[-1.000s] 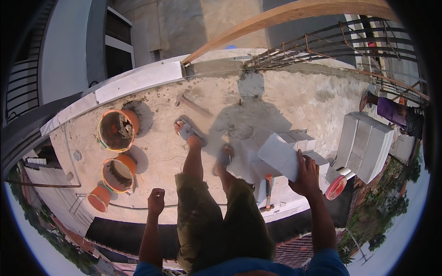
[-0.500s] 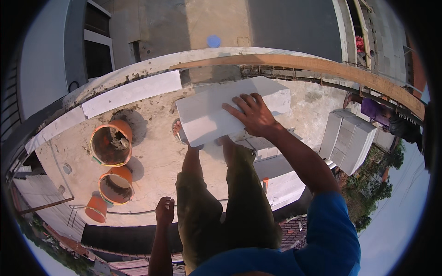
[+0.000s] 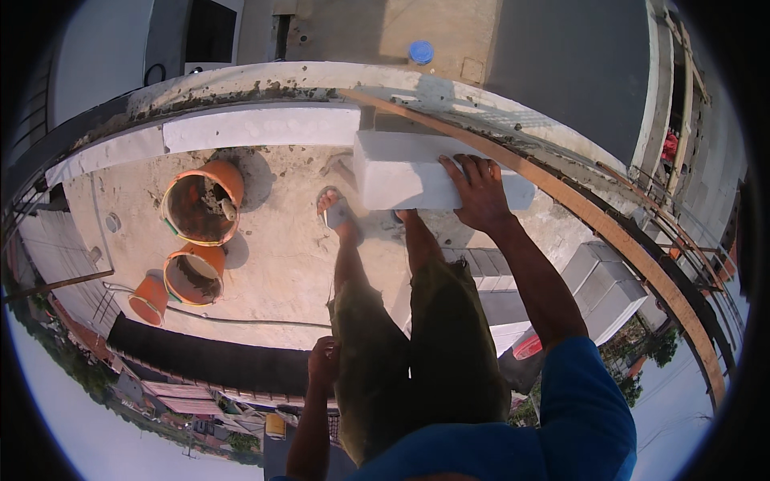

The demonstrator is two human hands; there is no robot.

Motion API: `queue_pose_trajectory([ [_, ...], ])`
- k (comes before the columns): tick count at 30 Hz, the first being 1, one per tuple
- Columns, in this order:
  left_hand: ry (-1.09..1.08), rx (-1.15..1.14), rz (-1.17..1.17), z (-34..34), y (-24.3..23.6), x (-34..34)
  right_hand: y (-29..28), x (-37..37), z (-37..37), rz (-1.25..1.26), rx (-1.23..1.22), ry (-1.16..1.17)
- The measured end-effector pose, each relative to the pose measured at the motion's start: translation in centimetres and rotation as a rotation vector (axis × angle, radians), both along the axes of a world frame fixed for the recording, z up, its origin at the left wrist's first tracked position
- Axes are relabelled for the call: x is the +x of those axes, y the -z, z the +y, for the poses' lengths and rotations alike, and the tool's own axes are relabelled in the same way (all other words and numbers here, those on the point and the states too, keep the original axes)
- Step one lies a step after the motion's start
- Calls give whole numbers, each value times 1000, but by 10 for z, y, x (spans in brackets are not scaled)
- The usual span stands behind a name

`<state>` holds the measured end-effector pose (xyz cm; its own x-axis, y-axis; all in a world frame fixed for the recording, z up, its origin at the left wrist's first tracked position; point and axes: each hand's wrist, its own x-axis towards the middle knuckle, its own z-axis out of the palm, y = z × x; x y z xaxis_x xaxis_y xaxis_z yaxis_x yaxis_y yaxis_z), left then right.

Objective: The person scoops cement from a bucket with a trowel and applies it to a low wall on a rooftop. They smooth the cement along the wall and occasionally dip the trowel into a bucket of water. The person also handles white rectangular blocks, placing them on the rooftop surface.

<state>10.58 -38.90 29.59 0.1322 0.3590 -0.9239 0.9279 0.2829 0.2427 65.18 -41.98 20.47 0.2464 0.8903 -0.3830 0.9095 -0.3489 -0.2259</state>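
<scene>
My right hand [image 3: 480, 192] grips a long white lightweight concrete block [image 3: 413, 178], fingers over its top and right part. The block lies lengthwise beside the low wall, close to the end of a row of white blocks [image 3: 265, 128]; whether it rests on something underneath, I cannot tell. A hammer-like tool [image 3: 342, 170] shows partly at the block's left end. Beside my left thigh hangs my left hand [image 3: 323, 361], fingers curled in, with nothing visible in it. Both my feet stand on the floor just behind the block.
Orange buckets [image 3: 200, 204] with mortar residue stand to the left, one holding a trowel-like tool. A long wooden board [image 3: 593, 200] runs along the wall at the right. Stacked grey blocks [image 3: 601, 289] sit at right. Beyond the wall is a blue round container [image 3: 421, 52].
The block has moved forward to the wall and levelled out with my right hand on it. My view has shifted, and the person in purple at the right has gone out of sight.
</scene>
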Motion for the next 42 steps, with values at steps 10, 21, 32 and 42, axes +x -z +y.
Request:
queue_pose_trajectory([
  [10, 0, 8, 52, -3, -16, 42, 25, 12, 10, -4, 4, 53],
  [21, -44, 29, 10, -5, -13, 35, 45, 5, 10, -45, -34, 69],
  [32, -101, 35, 8, -15, -2, 15, 46, 2, 10, -101, -22, 52],
  [42, -116, -26, 75, -14, 1, 3, 37, 5, 37, -58, -49, 96],
])
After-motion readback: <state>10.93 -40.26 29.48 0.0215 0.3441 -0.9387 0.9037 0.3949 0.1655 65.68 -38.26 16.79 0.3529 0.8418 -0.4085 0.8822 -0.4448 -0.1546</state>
